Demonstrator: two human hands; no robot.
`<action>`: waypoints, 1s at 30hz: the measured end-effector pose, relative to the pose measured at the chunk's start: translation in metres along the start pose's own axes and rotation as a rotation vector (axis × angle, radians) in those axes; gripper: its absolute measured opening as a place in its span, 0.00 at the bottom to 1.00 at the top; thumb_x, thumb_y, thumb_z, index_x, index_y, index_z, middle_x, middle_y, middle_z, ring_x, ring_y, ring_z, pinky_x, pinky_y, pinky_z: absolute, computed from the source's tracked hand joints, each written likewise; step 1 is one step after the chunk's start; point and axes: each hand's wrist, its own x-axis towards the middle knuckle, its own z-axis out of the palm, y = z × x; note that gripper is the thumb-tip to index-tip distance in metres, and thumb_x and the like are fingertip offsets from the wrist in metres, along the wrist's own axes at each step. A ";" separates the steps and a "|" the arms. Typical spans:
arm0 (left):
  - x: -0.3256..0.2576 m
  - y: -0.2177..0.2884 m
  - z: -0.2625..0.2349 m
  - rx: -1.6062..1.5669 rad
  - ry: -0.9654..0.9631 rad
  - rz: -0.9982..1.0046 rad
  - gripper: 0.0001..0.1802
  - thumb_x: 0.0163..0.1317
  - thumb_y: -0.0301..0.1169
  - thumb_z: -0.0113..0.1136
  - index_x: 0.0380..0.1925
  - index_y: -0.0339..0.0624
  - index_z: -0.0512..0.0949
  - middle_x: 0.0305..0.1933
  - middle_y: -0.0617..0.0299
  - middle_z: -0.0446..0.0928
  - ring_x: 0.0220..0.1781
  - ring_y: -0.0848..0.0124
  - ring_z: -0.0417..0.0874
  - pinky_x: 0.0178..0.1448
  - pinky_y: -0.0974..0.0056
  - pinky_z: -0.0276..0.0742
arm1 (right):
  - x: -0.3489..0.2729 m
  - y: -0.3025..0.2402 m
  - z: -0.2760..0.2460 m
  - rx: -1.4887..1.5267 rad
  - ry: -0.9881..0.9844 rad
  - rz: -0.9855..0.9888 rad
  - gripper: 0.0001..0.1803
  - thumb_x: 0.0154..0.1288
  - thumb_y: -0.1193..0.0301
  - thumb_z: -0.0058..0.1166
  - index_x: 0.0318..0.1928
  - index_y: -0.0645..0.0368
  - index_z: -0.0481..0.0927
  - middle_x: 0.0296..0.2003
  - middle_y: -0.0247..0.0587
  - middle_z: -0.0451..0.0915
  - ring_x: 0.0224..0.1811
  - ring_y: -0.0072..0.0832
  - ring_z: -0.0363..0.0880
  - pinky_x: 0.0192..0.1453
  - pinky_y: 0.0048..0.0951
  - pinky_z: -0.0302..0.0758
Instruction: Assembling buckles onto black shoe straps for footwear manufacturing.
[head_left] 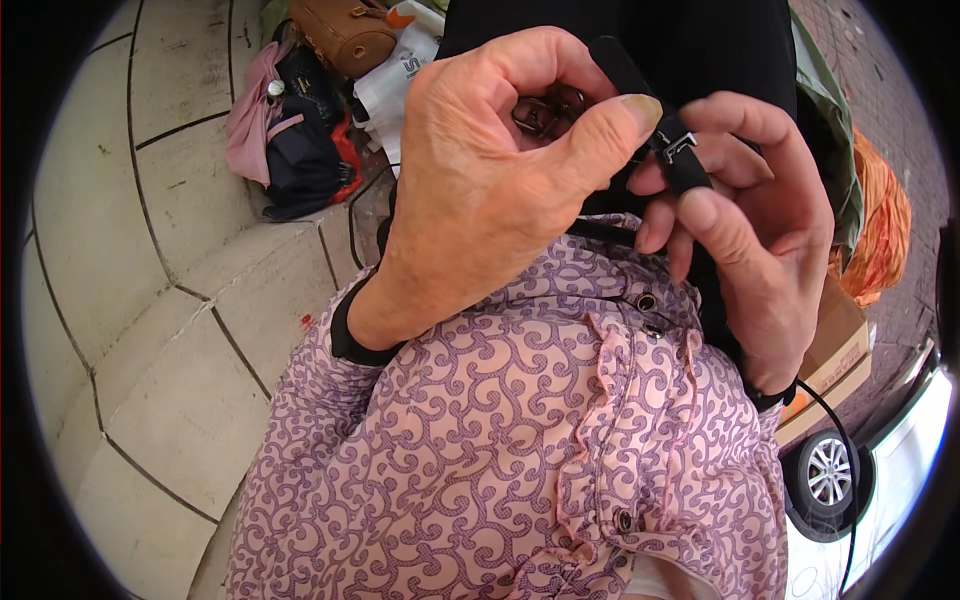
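Above my lap, both hands meet on a short black strap [618,66] with a silver metal fitting [681,149] near its lower end. My left hand [480,190] is closed, its thumb pressed on the strap's middle. Inside its curled fingers sit shiny dark metal pieces [533,116], whose kind I cannot make out. The lower end of the strap lies between the thumb and fingers of my right hand [765,225], beside the fitting. Behind the hands are black trousers [700,45], and below them a patterned pink and purple shirt [480,430].
To the left runs a pale tiled step [150,340]. On it lie a brown bag [345,38], a white plastic bag [400,85] and pink cloth [252,130]. At the right are an orange sack [882,220], a cardboard box [838,345], a black cable [848,440] and a car wheel [828,468].
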 end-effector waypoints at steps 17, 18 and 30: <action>0.010 0.006 0.008 0.019 -0.049 -0.068 0.18 0.68 0.41 0.54 0.22 0.42 0.77 0.18 0.71 0.72 0.20 0.85 0.69 0.26 0.78 0.59 | 0.000 0.008 -0.006 0.139 0.013 0.039 0.14 0.60 0.80 0.62 0.44 0.65 0.72 0.37 0.47 0.81 0.27 0.23 0.80 0.27 0.16 0.72; 0.010 0.006 0.008 0.059 -0.045 -0.054 0.19 0.68 0.41 0.54 0.22 0.42 0.77 0.18 0.71 0.72 0.20 0.85 0.69 0.25 0.78 0.59 | 0.000 0.007 -0.005 0.144 0.025 0.036 0.14 0.60 0.80 0.61 0.44 0.65 0.72 0.39 0.49 0.80 0.28 0.23 0.80 0.26 0.16 0.72; 0.014 0.003 0.010 0.114 -0.069 0.019 0.17 0.68 0.38 0.57 0.22 0.40 0.77 0.19 0.70 0.73 0.20 0.85 0.69 0.25 0.78 0.63 | 0.000 0.010 -0.004 0.182 0.108 -0.061 0.11 0.60 0.80 0.61 0.40 0.68 0.73 0.37 0.49 0.76 0.25 0.22 0.75 0.26 0.18 0.72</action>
